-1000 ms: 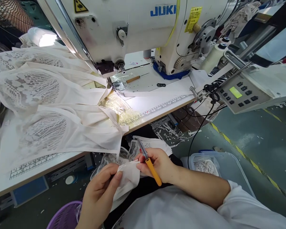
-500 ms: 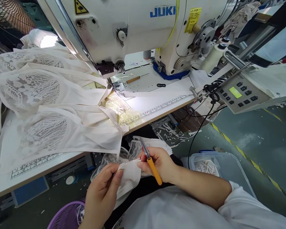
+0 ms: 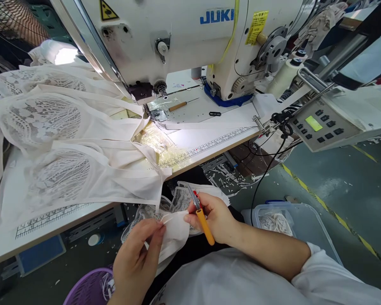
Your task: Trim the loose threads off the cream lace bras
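Both upper ends of the plain white fabric point(image 3: 178, 232) lie on our side of the counter point(image 3: 190, 137): our left hand point(image 3: 141, 248), nearly closed, pinches one; our right hand point(image 3: 216, 218) pinches the other, curled around the snips point(image 3: 205, 227). The fabric's top edge runs sideways; the snips slant, blades pointing up-left, orange handle toward us.

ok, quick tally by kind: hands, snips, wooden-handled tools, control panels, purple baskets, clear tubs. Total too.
Left hand and right hand: 2
Snips: 1
Wooden-handled tool: 1
Control panel: 1
Purple basket: 1
Clear tub: 1
Total: 7
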Demonstrator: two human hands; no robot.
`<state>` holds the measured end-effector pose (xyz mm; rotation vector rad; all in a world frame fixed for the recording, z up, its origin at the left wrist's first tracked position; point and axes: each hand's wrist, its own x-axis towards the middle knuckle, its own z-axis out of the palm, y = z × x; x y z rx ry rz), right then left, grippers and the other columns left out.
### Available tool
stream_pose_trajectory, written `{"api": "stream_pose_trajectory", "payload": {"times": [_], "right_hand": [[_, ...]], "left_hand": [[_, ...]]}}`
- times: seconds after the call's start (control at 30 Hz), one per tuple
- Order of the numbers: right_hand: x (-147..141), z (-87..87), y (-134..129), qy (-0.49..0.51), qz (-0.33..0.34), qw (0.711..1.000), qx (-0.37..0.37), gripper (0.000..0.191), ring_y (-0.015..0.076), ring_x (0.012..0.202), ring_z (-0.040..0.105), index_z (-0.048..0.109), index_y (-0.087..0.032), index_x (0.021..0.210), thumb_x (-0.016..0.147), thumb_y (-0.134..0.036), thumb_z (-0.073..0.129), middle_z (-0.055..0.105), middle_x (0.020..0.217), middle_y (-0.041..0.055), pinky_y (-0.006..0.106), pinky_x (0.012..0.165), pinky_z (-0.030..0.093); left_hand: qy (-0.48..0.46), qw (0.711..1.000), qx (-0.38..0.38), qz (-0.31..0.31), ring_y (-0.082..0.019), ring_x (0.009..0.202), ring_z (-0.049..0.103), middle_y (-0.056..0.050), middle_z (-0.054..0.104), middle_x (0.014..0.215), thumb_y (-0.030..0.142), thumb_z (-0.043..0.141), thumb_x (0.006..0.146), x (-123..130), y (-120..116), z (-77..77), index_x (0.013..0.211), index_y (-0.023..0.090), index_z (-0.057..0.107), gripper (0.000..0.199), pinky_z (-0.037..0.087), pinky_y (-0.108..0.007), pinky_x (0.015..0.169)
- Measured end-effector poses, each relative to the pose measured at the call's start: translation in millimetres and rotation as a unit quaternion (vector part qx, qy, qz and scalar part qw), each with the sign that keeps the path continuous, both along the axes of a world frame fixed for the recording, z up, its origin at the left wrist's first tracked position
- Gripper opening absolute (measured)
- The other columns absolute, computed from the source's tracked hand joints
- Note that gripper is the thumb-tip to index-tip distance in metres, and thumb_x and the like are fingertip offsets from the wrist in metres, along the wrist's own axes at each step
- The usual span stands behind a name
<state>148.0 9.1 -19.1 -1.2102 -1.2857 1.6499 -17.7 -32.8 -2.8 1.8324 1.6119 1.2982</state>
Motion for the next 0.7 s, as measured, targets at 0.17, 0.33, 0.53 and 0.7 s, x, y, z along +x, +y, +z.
{"api": "stream_pose_trajectory", "payload": {"times": [0.17,0.33,0.53,0.7], "right_hand": [[1,2.5,0,-0.007,-0.001,1.0,0.003,0.031,0.0085,0.05,0.035,0.046,-0.018,0.065,0.062,-0.041,0.066,0.043,0.057,-0.0034,0.022,0.047,0.031],[3,6.4,-1,-0.018,0.005,1.0,0.018,0.032,0.0073,0.05,0.033,0.042,-0.018,0.061,0.065,-0.04,0.065,0.041,0.057,-0.0042,0.02,0.045,0.03],[2,11.1,-1,-0.039,0.016,0.998,0.051,0.036,0.0079,0.05,0.034,0.038,-0.019,0.058,0.067,-0.043,0.063,0.042,0.056,-0.0036,0.021,0.045,0.031],[2,12.1,-2,-0.033,0.02,0.998,0.045,0.042,0.0086,0.05,0.035,0.035,-0.02,0.057,0.064,-0.047,0.065,0.04,0.056,-0.0038,0.022,0.045,0.031]], "left_hand": [[0.004,0.999,-0.04,-0.019,-0.01,0.067,0.056,0.002,0.061,0.079,0.011,0.055,0.076,-5,1,-1.9,0.08,0.023,0.056,0.013,0.047,-0.018,0.06],[-0.038,0.995,-0.095,-0.006,-0.01,0.062,0.056,0.001,0.061,0.076,0.016,0.054,0.076,-6,1,2.5,0.075,0.022,0.055,0.006,0.047,-0.019,0.053],[-0.078,0.982,-0.164,0.06,-0.013,0.059,0.057,-0.001,0.062,0.073,0.026,0.058,0.072,-1,1,7.2,0.068,0.02,0.055,0.008,0.047,-0.021,0.05],[-0.125,0.972,-0.192,0.054,-0.013,0.056,0.056,-0.001,0.061,0.071,0.029,0.058,0.072,0,1,9.5,0.067,0.019,0.054,0.011,0.046,-0.021,0.048]]}}
